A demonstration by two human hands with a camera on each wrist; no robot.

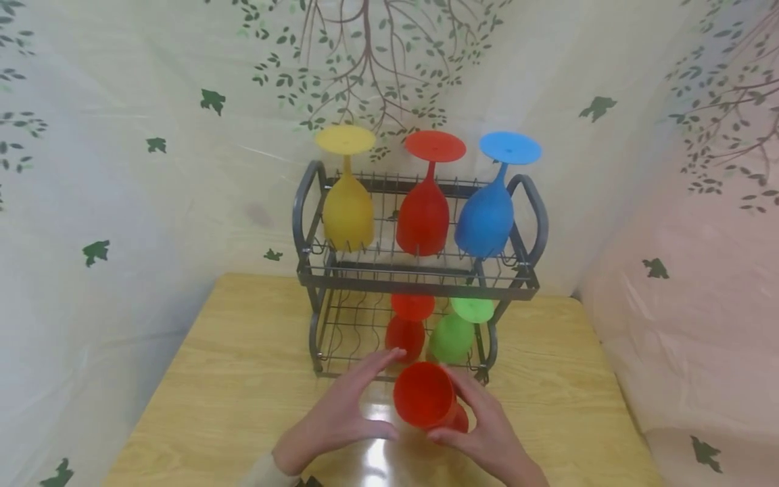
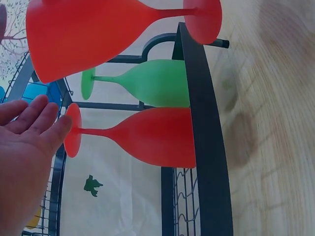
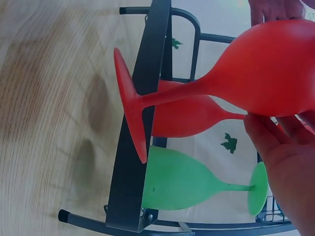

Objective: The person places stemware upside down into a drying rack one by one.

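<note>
A red plastic wine glass (image 1: 424, 394) is held by the bowl in my right hand (image 1: 487, 436), its mouth facing up toward the head camera. In the right wrist view, the fingers of that hand (image 3: 290, 157) lie along the bowl. My left hand (image 1: 335, 419) stands beside the glass with thumb and fingers spread, a gap between them and the bowl. Behind, on the lower tier of a dark wire rack (image 1: 420, 285), another red wine glass (image 1: 404, 338) and a green one (image 1: 452, 338) stand upside down.
On the upper tier, yellow (image 1: 348, 213), red (image 1: 422, 220) and blue (image 1: 485, 220) wine glasses stand upside down in a row. The rack sits on a wooden table (image 1: 201, 392), against a leaf-patterned cloth (image 1: 182, 203). Curved side handles rise at both ends.
</note>
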